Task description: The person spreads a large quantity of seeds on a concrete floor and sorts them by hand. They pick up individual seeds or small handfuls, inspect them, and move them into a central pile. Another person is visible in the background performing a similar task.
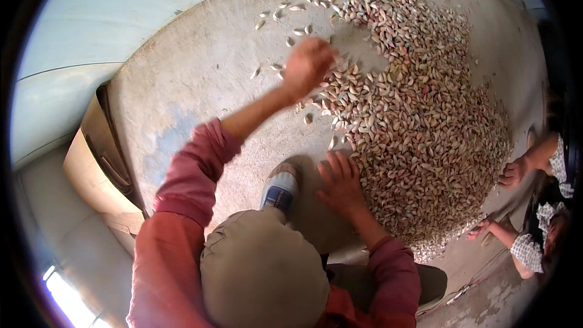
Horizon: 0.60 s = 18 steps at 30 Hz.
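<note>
Loose garlic cloves, pale with pinkish skins, form a wide pile [423, 146] on the concrete floor [191, 86]. My left hand [309, 70] is blurred and curled above the pile's left edge, near several scattered cloves [298, 32]; whether its fingers enclose anything is hidden. Lower down, my right hand [341, 187] has its fingers apart against the near left side of the pile, and no clove shows in its grasp.
My shoe [280, 187] and bent knee [264, 269] are close to my right hand. Another person's hands [517, 172] reach in at the pile's right side. Bent cardboard [98, 177] leans at the left, below a pale blue wall [114, 13].
</note>
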{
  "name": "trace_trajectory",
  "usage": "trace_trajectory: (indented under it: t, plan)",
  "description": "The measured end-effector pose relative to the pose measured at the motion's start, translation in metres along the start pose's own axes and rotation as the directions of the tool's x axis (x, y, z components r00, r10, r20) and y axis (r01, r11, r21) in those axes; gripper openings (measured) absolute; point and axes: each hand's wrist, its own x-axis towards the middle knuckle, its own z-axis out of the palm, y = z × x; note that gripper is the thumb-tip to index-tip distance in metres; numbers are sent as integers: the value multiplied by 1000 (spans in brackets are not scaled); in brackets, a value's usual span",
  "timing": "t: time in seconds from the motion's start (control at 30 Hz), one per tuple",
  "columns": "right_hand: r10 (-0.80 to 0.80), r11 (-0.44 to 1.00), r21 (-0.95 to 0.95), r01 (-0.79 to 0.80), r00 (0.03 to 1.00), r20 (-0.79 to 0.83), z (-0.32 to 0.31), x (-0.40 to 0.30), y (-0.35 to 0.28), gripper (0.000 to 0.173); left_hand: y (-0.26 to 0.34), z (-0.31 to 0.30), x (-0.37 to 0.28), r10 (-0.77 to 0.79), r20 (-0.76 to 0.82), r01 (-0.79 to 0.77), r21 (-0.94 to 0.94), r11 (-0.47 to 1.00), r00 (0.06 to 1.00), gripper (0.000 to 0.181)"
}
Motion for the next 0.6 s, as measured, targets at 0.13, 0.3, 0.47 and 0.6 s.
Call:
trace_trajectory:
  t: [0.13, 0.3, 0.47, 0.6]
  plan:
    - [-12, 1000, 21, 13, 999, -45, -3, 2, 0, 79, -35, -16, 60, -47, 420, -36, 187, 982, 906, 25]
    - [-10, 1000, -25, 8, 996, -85, -1, 0, 2, 78, -32, 3, 81, -175, 621, 60, 201, 978, 764, 18]
    - [0, 999, -46, -4, 996, -85, 0, -2, 4, 77, -22, 1, 116, -50, 808, -189, 197, 962, 587, 12]
    - [-8, 999, -46, 4, 997, -75, 7, 0, 2, 76, -47, 10, 104, 96, 738, -284, 133, 949, 668, 9]
